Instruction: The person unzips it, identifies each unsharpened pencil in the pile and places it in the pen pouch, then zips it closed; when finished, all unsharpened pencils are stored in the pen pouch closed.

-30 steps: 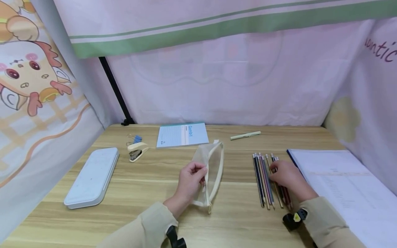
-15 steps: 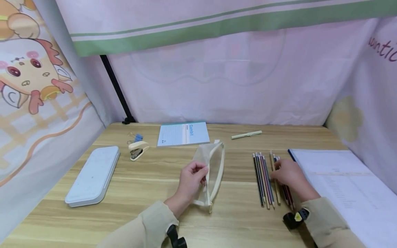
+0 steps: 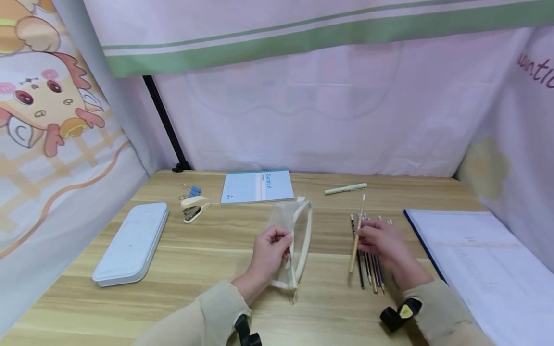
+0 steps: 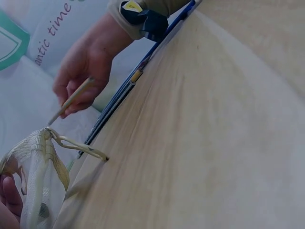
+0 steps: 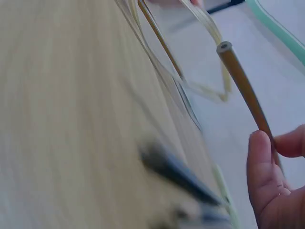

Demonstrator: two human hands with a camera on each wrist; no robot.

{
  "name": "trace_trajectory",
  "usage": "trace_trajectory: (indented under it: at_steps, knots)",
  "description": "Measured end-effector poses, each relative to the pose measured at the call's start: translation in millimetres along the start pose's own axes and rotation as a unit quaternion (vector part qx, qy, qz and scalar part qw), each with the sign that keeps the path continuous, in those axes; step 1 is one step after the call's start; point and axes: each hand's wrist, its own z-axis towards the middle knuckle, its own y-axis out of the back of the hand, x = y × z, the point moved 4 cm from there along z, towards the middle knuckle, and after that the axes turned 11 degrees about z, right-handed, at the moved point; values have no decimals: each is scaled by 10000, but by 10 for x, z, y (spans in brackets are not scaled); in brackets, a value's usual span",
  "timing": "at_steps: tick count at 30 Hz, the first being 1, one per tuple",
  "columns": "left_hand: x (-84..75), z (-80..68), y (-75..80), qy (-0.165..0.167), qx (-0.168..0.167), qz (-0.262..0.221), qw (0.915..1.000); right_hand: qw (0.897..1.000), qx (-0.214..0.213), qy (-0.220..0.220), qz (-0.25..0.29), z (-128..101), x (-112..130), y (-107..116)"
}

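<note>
Right hand (image 3: 381,242) had its grip pinched around one tan pencil (image 3: 357,235), lifted off the row and tilted, eraser end pointing far. In the right wrist view you could see the pencil between thumb and fingertips (image 5: 261,157). The rest of the colored pencils (image 3: 371,269) lay side by side on the table (image 3: 195,269) right under that hand.

Left hand (image 3: 268,252) had its grip curled on the edge of a mesh pencil pouch (image 3: 291,226), holding it up just left of the pencils, zipper side facing right.

Further out: a green pen (image 3: 345,189) at the far side, a blue notebook (image 3: 257,186), a small stapler (image 3: 193,208) with binder clips (image 3: 192,191) beside it, a white case (image 3: 132,243) far left, and an open binder (image 3: 480,259) on the right.
</note>
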Motion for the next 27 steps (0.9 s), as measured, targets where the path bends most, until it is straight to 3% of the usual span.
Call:
trace_trajectory:
  at_steps: [4,7,16,27]
  knots:
    - [4,-15,-41,-35,44,42,10000,9969,29,-190,768,18,-80,-216]
    - [0,-42,-79,-18,46,100,9999,9951,67,-187,971,19,-135,-405]
    - [-2,-91,-180,109,45,4,9999,9954,450,-318,778,20,-316,-868]
    - [-37,-122,-238,126,77,-187,9997,9945,772,-460,542,-64,-433,-1000]
